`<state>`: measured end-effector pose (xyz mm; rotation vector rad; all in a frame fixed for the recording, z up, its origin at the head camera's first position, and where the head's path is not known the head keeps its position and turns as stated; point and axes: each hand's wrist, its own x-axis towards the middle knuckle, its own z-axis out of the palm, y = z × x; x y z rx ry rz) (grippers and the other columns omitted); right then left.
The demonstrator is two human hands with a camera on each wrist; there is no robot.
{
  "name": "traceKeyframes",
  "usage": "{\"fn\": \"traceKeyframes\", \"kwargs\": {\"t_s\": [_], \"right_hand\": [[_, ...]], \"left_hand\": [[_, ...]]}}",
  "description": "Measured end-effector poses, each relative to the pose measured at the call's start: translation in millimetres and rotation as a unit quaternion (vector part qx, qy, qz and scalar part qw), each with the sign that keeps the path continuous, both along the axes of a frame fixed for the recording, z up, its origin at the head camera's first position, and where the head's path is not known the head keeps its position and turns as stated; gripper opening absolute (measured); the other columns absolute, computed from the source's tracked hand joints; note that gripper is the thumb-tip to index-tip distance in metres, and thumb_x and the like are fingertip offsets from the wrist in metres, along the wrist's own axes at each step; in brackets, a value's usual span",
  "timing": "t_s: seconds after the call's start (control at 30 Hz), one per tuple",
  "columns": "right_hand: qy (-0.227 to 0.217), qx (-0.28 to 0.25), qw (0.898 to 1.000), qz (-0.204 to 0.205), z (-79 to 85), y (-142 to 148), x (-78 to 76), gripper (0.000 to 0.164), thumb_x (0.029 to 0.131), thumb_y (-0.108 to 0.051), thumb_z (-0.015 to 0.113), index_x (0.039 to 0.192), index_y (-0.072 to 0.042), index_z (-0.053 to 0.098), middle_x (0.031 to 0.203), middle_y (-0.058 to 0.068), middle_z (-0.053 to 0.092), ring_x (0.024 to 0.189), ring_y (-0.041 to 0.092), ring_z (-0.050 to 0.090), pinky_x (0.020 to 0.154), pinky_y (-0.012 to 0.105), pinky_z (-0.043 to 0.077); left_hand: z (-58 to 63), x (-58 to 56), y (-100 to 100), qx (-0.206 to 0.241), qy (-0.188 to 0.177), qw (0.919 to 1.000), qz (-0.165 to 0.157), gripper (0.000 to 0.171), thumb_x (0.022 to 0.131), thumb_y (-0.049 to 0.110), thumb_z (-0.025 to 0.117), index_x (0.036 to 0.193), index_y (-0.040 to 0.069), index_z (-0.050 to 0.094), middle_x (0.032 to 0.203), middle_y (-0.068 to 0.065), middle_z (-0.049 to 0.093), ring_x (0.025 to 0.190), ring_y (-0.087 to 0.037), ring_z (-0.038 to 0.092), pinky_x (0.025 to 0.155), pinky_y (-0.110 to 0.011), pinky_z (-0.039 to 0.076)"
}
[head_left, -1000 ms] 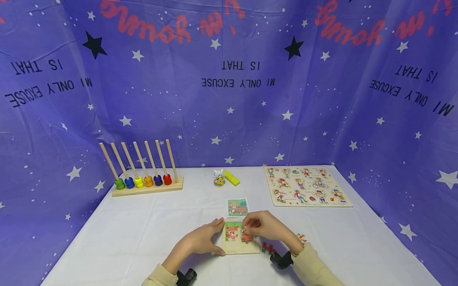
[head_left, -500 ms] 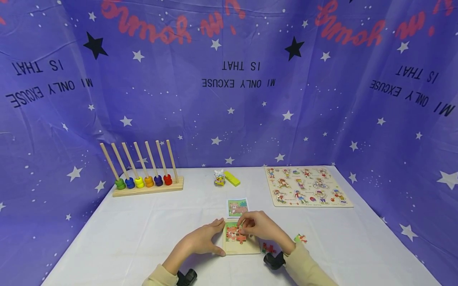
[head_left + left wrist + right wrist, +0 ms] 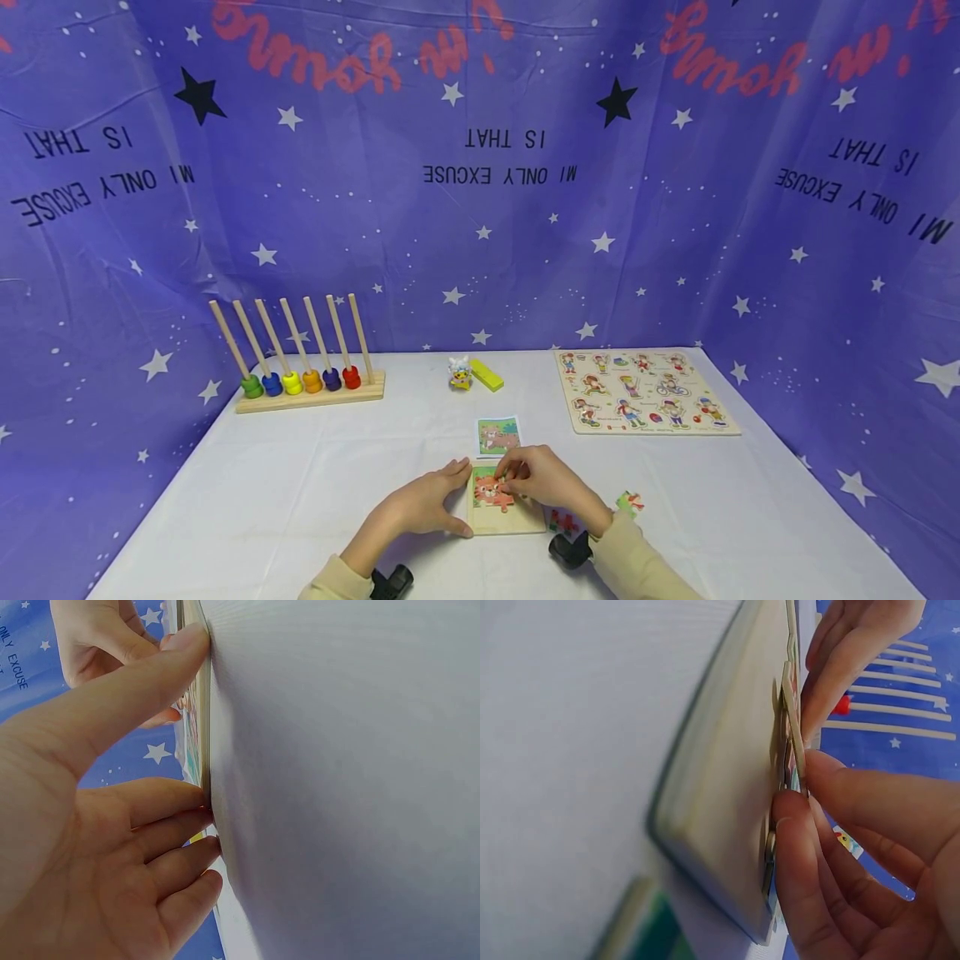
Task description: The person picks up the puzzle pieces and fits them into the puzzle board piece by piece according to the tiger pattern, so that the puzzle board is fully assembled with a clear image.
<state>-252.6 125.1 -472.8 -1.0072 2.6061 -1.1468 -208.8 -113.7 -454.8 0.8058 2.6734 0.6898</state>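
In the head view a small wooden puzzle tray (image 3: 510,523) lies on the white table, with an orange tiger-face picture in its upper left. My left hand (image 3: 423,503) rests along the tray's left edge, thumb near the lower corner and fairly straight fingers near the upper one. My right hand (image 3: 551,482) pinches a puzzle piece (image 3: 793,720) between thumb and finger. That piece is tilted over the tray beside the tiger's face, and the fingers partly cover it. To the tray's right lie a red-and-green puzzle piece (image 3: 564,522) and another loose puzzle piece (image 3: 630,502).
A picture card (image 3: 498,433) lies just beyond the tray. Farther back are a bead rack (image 3: 311,400) with upright pegs, a small figurine (image 3: 459,373), a yellow block (image 3: 487,375) and a wooden picture board (image 3: 645,392). A purple starry curtain (image 3: 480,250) hangs behind the table.
My right hand has brought the pinched puzzle piece left, up against the tiger-face piece. The left hand has stayed at the tray's edge.
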Motion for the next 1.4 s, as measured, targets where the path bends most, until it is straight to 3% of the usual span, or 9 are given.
{"fn": "traceKeyframes", "kwargs": {"t_s": [0.3, 0.5, 0.67, 1.03, 1.4], "right_hand": [[0.007, 0.012, 1.000, -0.007, 0.9, -0.7, 1.3, 0.011, 0.081, -0.005, 0.076, 0.091, -0.010, 0.072, 0.074, -0.009, 0.060, 0.058, 0.002, 0.051, 0.051, 0.018, 0.044], [0.002, 0.016, 1.000, 0.004, 6.7, 0.2, 3.9, 0.017, 0.077, -0.003, 0.079, 0.091, -0.009, 0.072, 0.079, 0.001, 0.065, 0.062, 0.003, 0.053, 0.056, 0.020, 0.047], [-0.001, 0.020, 1.000, 0.022, 8.3, 0.8, 4.8, 0.020, 0.074, -0.003, 0.082, 0.091, -0.006, 0.073, 0.081, 0.001, 0.067, 0.064, 0.003, 0.053, 0.058, 0.019, 0.048], [0.000, 0.032, 0.999, 0.011, 7.3, -0.7, 4.1, 0.018, 0.074, -0.004, 0.082, 0.090, -0.005, 0.074, 0.082, -0.002, 0.067, 0.064, 0.002, 0.052, 0.059, 0.019, 0.048], [0.001, 0.019, 0.999, 0.035, 15.5, 12.0, 5.5, 0.019, 0.081, -0.010, 0.078, 0.098, -0.007, 0.072, 0.090, 0.002, 0.069, 0.073, 0.005, 0.058, 0.066, 0.021, 0.051]], "left_hand": [[-0.2, 0.7, 0.1, 0.002, 0.007, 1.0000, -0.003, 0.093, 0.074, 0.042, 0.080, 0.143, -0.006, 0.040, 0.152, -0.019, 0.033, 0.138, -0.038, 0.031, 0.110, -0.050, 0.031], [1.2, 1.1, 0.1, 0.004, 0.004, 1.0000, -0.001, 0.094, 0.074, 0.042, 0.080, 0.143, -0.006, 0.040, 0.152, -0.019, 0.033, 0.139, -0.038, 0.031, 0.110, -0.051, 0.030], [1.2, 0.4, -0.3, 0.006, 0.001, 1.0000, 0.001, 0.093, 0.073, 0.042, 0.081, 0.143, -0.005, 0.040, 0.152, -0.018, 0.033, 0.139, -0.038, 0.030, 0.110, -0.051, 0.030], [0.1, -0.8, -1.5, 0.005, 0.001, 1.0000, 0.002, 0.094, 0.073, 0.042, 0.081, 0.143, -0.005, 0.040, 0.152, -0.019, 0.033, 0.139, -0.038, 0.031, 0.110, -0.051, 0.030], [-0.9, -0.9, -1.3, 0.005, -0.011, 0.9999, 0.003, 0.094, 0.074, 0.043, 0.080, 0.144, -0.004, 0.038, 0.153, -0.018, 0.031, 0.140, -0.037, 0.029, 0.111, -0.051, 0.029]]}}
